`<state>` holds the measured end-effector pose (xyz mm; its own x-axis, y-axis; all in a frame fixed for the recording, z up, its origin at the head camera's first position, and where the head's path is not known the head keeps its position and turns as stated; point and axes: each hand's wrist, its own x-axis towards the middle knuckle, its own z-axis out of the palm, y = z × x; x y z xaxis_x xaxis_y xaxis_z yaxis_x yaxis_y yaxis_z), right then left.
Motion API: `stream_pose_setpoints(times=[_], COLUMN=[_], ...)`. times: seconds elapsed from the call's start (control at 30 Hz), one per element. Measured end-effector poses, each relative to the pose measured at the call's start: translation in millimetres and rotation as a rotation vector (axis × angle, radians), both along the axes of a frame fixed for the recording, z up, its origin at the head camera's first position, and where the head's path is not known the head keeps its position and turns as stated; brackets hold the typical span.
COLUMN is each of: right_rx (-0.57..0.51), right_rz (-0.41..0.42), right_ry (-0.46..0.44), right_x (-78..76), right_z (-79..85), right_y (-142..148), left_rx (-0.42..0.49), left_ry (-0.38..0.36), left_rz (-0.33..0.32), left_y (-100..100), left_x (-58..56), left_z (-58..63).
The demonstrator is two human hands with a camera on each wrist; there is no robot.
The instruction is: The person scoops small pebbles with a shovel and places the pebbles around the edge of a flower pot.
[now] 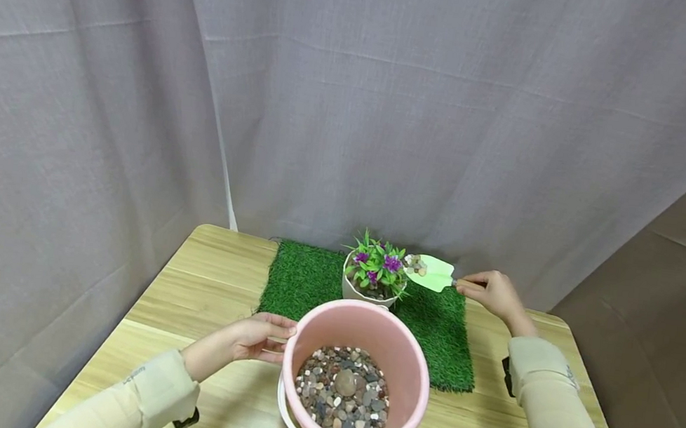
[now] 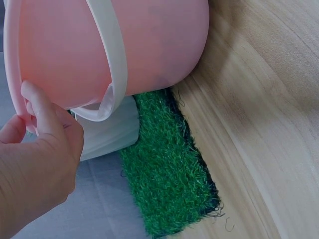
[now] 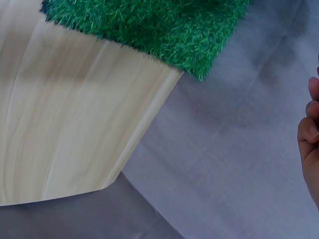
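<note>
My left hand (image 1: 262, 337) pinches the rim of a pink bucket (image 1: 414, 392) at its left side; the left wrist view shows thumb and fingers on that rim. Pebbles (image 1: 343, 390) of mixed colours cover the bucket's bottom, a larger round stone among them. The wooden handle of a light green trowel (image 1: 438, 274) is in my right hand (image 1: 495, 293). Several pebbles (image 1: 416, 265) lie on the trowel's blade, whose tip is at the right side of a potted plant (image 1: 378, 264) with purple flowers. Only the edge of my right hand shows in the right wrist view.
The plant's white pot (image 1: 359, 293) stands on a green artificial grass mat (image 1: 301, 273) behind the bucket. Under them is a wooden table (image 1: 215, 277). A white bail handle (image 2: 117, 55) hangs at the bucket's side. Grey curtains (image 1: 356, 102) hang along the table's back.
</note>
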<state>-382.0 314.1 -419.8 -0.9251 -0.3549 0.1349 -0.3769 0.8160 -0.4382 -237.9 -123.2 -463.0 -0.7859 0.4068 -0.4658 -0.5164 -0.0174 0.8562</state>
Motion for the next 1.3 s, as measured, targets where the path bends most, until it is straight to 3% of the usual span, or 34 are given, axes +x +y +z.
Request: stream_pose_setpoints(times=[0.27, 0.53, 0.7, 1.03, 1.3], right_rx=[0.013, 0.067, 0.155, 0.358, 0.382], right_rz=[0.015, 0.072, 0.081, 0.109, 0.155], right_ry=[-0.040, 0.024, 0.056, 0.225, 0.399], right_x=[-11.3, -24.0, -29.3, -30.6, -24.9], right_z=[-8.4, -11.7, -6.5, 12.0, 23.4], right_y=[-16.6, -37.3, -52.8, -80.0, -77.0], left_rx=[-0.002, -0.004, 0.000, -0.004, -0.002], left_ry=[0.001, -0.011, -0.006, -0.015, -0.019], left_rz=[0.003, 0.003, 0.000, 0.001, 0.003], left_y=[0.1, 1.6, 1.4, 0.5, -0.5], left_x=[0.1, 0.6, 0.7, -0.8, -1.0], left_z=[0.6, 0.4, -0.3, -0.7, -0.4])
